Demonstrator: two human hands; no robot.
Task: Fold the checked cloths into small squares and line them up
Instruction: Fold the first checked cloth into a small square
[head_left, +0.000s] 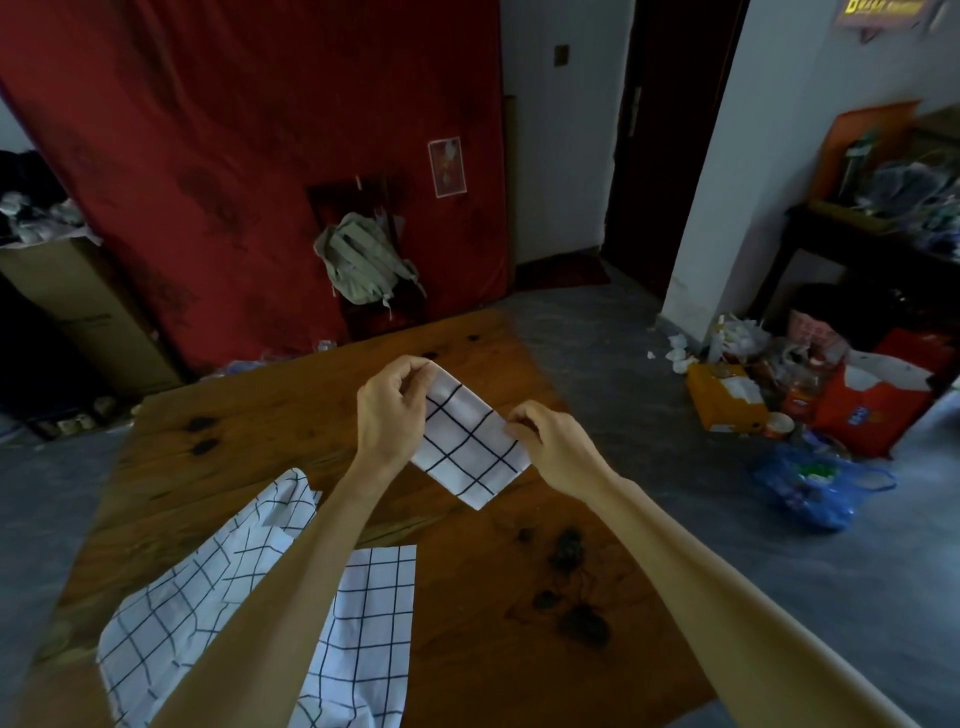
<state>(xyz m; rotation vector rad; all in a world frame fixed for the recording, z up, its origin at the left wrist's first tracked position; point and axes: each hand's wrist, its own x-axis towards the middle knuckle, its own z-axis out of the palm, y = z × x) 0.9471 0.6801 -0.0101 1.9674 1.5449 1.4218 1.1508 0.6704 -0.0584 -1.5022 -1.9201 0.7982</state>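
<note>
A white cloth with black checks, folded into a small square (467, 447), hangs in the air over the middle of the wooden table (291, 415). My left hand (392, 408) pinches its upper left corner. My right hand (545, 441) pinches its right corner. Unfolded checked cloths (363, 623) lie spread and rumpled on the table's near left part, partly hidden under my left forearm.
Dark knots and stains (576, 613) mark the table's near right. A chair with a pale backpack (363, 260) stands behind the table against a red curtain. Bags and boxes (810, 405) clutter the floor at right. A cardboard box (83, 301) sits at left.
</note>
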